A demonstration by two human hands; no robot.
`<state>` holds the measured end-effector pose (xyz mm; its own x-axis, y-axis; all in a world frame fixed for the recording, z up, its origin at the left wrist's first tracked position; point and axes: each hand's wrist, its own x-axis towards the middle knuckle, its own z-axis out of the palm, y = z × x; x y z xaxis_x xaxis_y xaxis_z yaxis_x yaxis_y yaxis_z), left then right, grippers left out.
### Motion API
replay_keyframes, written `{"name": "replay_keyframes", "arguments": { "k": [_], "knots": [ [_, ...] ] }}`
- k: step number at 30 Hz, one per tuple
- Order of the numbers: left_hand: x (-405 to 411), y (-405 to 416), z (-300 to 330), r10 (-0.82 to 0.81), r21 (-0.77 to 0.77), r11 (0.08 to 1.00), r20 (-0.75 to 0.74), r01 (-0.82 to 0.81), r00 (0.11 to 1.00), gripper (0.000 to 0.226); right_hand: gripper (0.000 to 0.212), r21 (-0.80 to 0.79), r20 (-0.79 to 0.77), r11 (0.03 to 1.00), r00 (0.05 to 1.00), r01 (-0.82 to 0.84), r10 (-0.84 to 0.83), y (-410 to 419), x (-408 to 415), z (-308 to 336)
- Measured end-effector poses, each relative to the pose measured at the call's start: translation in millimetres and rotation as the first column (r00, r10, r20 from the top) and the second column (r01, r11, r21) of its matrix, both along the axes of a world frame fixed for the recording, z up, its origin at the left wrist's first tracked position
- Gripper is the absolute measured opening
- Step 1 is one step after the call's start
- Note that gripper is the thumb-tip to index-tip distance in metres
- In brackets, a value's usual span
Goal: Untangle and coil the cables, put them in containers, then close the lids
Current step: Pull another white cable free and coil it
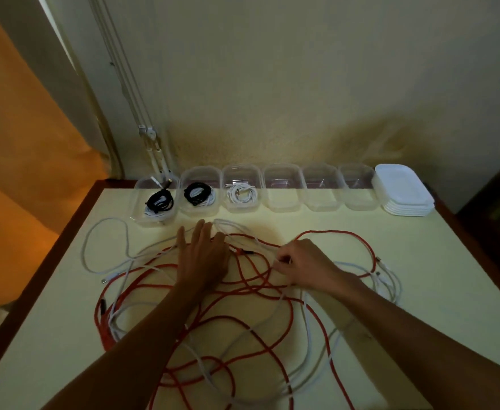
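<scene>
1. A tangle of red cables (272,294) and white cables (106,255) is spread over the near and middle part of the table (450,261); the strands are crossed over one another, and loops are run out to the left, the right and the near edge.
2. The left hand (204,258) is laid flat on the tangle at the middle, fingers straight and spread toward the far side; nothing is grasped by it.
3. The right hand (305,264) is set just right of it, fingers curled; a white strand is pinched at the fingertips, with red strands passing beneath.
4. Six clear boxes (284,187) are lined along the far edge, all open; a black coil on white cable is held in the leftmost box (154,202); another black coil is held in the second box (198,192); a white coil is held in the third box (241,192); no cable is seen in the other three.
5. A stack of white lids (404,190) is placed at the right end of the row, just beside the last box.
</scene>
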<state>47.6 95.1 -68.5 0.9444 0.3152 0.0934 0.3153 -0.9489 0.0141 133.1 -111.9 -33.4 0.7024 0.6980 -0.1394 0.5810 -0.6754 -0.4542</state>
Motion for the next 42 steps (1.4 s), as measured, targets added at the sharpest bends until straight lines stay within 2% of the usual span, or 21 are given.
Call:
{"name": "replay_keyframes", "arguments": {
  "k": [2,4,6,8,10,12,13,15,17,18,20,23,26,28,32,35,38,42],
  "knots": [
    [0,-6,8,-0.04,0.011,0.999,0.031,0.04,0.999,0.036,0.021,0.163,-0.045,0.983,0.996,0.083,-0.076,-6,9,24],
    [2,-16,16,-0.141,-0.064,0.985,0.202,0.157,0.969,0.024,0.022,0.308,-0.095,0.935,0.983,0.178,-0.156,-12,16,55],
    [6,-29,29,-0.235,-0.177,0.929,0.397,0.325,0.887,0.022,0.021,0.447,-0.213,0.843,0.951,0.298,-0.224,-18,21,86],
    [9,-50,50,-0.237,-0.385,0.819,0.448,0.426,0.862,0.033,0.019,0.573,-0.403,0.695,0.887,0.435,-0.223,-23,22,116],
    [11,-73,73,-0.202,-0.582,0.67,0.455,0.462,0.867,0.037,0.017,0.646,-0.539,0.549,0.826,0.53,-0.164,-26,20,143],
    [13,-94,94,-0.166,-0.669,0.546,0.503,0.504,0.848,0.035,0.017,0.691,-0.621,0.412,0.78,0.593,-0.08,-30,16,168],
    [13,-104,104,-0.147,-0.68,0.513,0.532,0.524,0.834,0.034,0.018,0.705,-0.657,0.335,0.753,0.625,-0.022,-32,12,178],
    [14,-117,118,-0.094,-0.667,0.518,0.578,0.536,0.811,0.026,0.022,0.698,-0.714,0.183,0.692,0.692,0.11,-38,4,196],
    [16,-126,128,-0.06,-0.614,0.588,0.616,0.526,0.785,0.017,0.024,0.648,-0.743,0.051,0.616,0.76,0.26,-46,-5,211],
    [16,-127,130,-0.043,-0.608,0.603,0.622,0.517,0.782,0.023,0.024,0.612,-0.745,-0.004,0.579,0.791,0.333,-52,-9,218],
    [9,-130,136,-0.008,-0.658,0.554,0.608,0.509,0.794,0.037,0.024,0.554,-0.741,-0.072,0.53,0.829,0.412,-65,-16,225],
    [-9,-130,143,-0.006,-0.739,0.434,0.57,0.515,0.822,0.049,0.025,0.524,-0.765,-0.078,0.508,0.848,0.395,-88,-29,224],
    [-30,-129,140,-0.04,-0.832,0.319,0.467,0.454,0.883,0.047,0.023,0.515,-0.803,-0.038,0.498,0.856,0.328,-111,-44,213],
    [-43,-128,135,-0.041,-0.847,0.321,0.436,0.425,0.899,0.043,0.023,0.516,-0.807,-0.028,0.498,0.856,0.317,-125,-53,204],
    [-59,-129,139,0.025,-0.781,0.487,0.46,0.391,0.887,0.035,0.022,0.519,-0.802,0.001,0.486,0.855,0.348,-141,-70,185],
    [-65,-129,143,0.07,-0.787,0.525,0.421,0.326,0.904,0.026,0.022,0.522,-0.819,0.036,0.489,0.852,0.3,-147,-82,171],
    [-73,-124,144,0.098,-0.81,0.497,0.41,0.312,0.907,0.021,0.015,0.519,-0.826,0.034,0.491,0.854,0.277,-152,-89,162],
    [-90,-119,146,0.172,-0.876,0.361,0.398,0.318,0.901,0.025,0.016,0.558,-0.801,0.014,0.534,0.83,0.272,-156,-90,162]
  ]
}}
